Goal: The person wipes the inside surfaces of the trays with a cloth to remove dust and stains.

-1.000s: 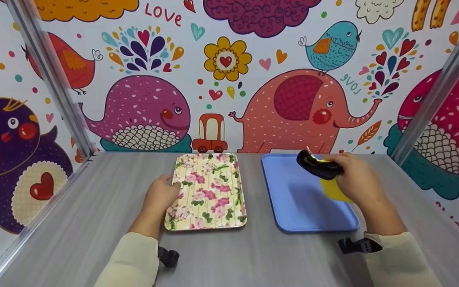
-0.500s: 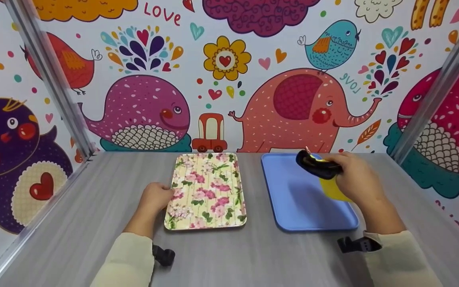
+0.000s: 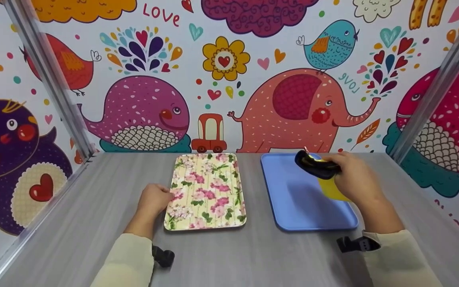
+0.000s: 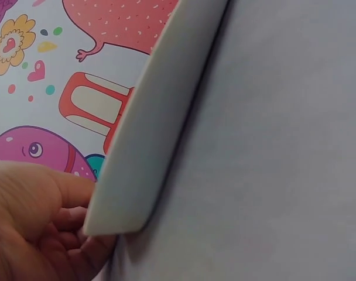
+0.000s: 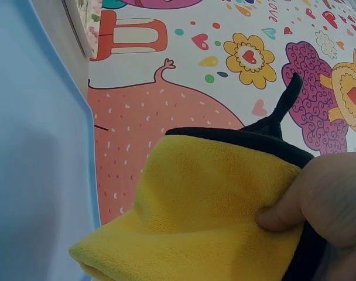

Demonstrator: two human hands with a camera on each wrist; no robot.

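Note:
A floral tray (image 3: 205,191) lies on the table, left of the middle. At its left side, my left hand (image 3: 154,199) holds the rim. In the left wrist view the fingers (image 4: 78,257) are curled at the near end of the tray's pale side wall (image 4: 146,134). My right hand (image 3: 357,179) pinches a yellow plush cloth (image 5: 207,193) with black edging and a black loop (image 5: 286,99). The thumb presses on its yellow face. This cloth hangs over the right part of a blue tray (image 3: 305,211), its lower part partly hidden by the hand in the head view.
Both trays lie side by side on the grey table (image 3: 249,259), with a narrow strip between them. A cartoon-printed wall (image 3: 221,95) closes the back and sides. Metal posts (image 3: 54,79) stand at the left and right corners.
My left hand has shifted slightly left, its thumb drawn back from the floral tray's surface to the rim. The right hand and the cloth have stayed almost still.

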